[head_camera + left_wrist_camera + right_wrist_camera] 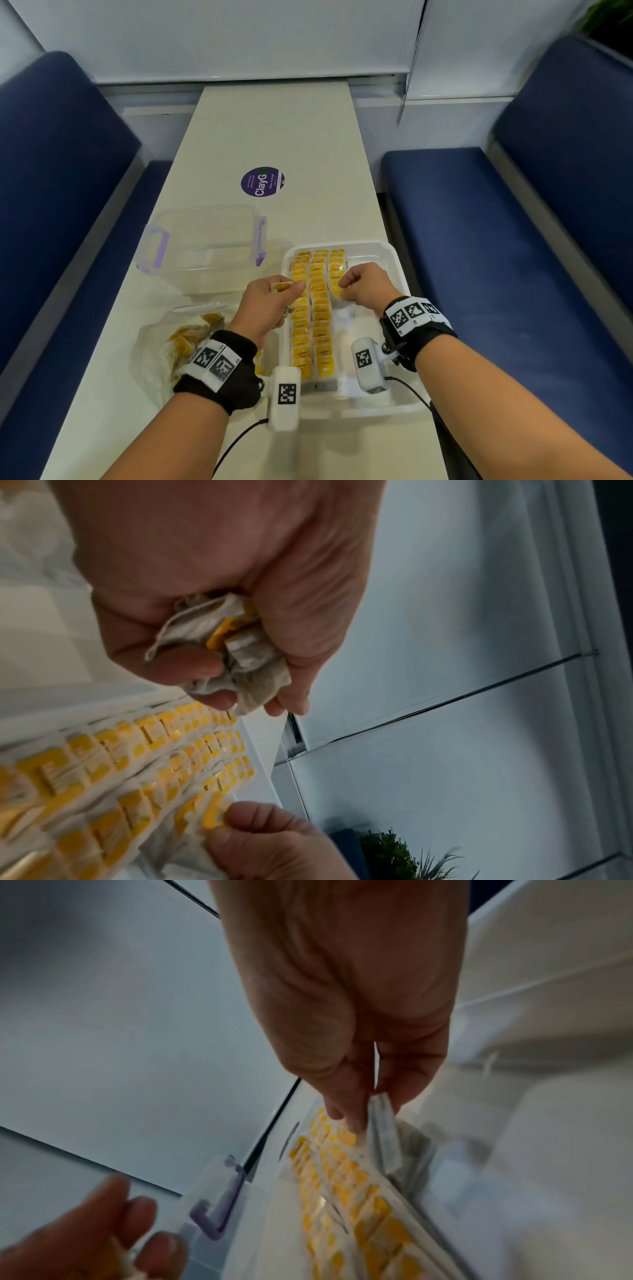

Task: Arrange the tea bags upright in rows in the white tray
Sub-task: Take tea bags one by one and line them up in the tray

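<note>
Between blue seats, our bench [274, 137] carries the white tray [399, 270]: left hand [270, 305] clutches spare tea bags [232, 647], right hand [366, 284] pinches one bag [383, 1131]; a nudge could topple rows [311, 325].

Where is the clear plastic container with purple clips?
In the head view, the clear container sits on the table, left of the white tray and beyond the left hand.

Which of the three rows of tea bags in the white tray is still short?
The rightmost row: it stops at the right hand, with bare tray floor nearer the person; the left and middle rows run almost the full length.
</note>
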The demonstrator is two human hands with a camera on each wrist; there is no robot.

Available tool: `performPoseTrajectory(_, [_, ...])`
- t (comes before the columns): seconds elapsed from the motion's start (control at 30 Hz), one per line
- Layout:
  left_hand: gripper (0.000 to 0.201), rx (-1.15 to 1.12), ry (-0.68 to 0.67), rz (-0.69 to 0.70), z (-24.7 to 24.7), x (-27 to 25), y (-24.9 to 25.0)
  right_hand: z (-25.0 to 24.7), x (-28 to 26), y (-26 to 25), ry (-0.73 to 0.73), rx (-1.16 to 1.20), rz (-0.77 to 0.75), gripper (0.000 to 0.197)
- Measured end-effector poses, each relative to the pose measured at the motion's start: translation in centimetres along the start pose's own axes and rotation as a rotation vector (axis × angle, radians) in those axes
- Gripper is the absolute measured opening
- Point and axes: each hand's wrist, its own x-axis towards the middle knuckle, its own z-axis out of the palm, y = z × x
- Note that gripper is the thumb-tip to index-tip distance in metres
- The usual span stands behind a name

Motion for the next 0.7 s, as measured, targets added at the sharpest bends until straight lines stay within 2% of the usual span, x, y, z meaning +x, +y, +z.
performPoseTrajectory(0.2, [0.015, -0.012, 0.006, -0.015, 0.0, 0.0, 0.0, 1.2, 0.4, 0.6, 0.017, -0.108, 0.033, 0.028])
performPoseTrajectory(0.43, [0.016, -0.023, 0.002, -0.027, -0.2, 0.1, -0.2, 1.7, 0.6, 1.1, 0.042, -0.216, 0.044, 0.018])
performPoseTrajectory(0.7, [0.017, -0.039, 0.002, -0.065, 0.2, 0.0, 0.1, 2.2, 0.3, 1.4, 0.016, -0.220, 0.040, 0.023])
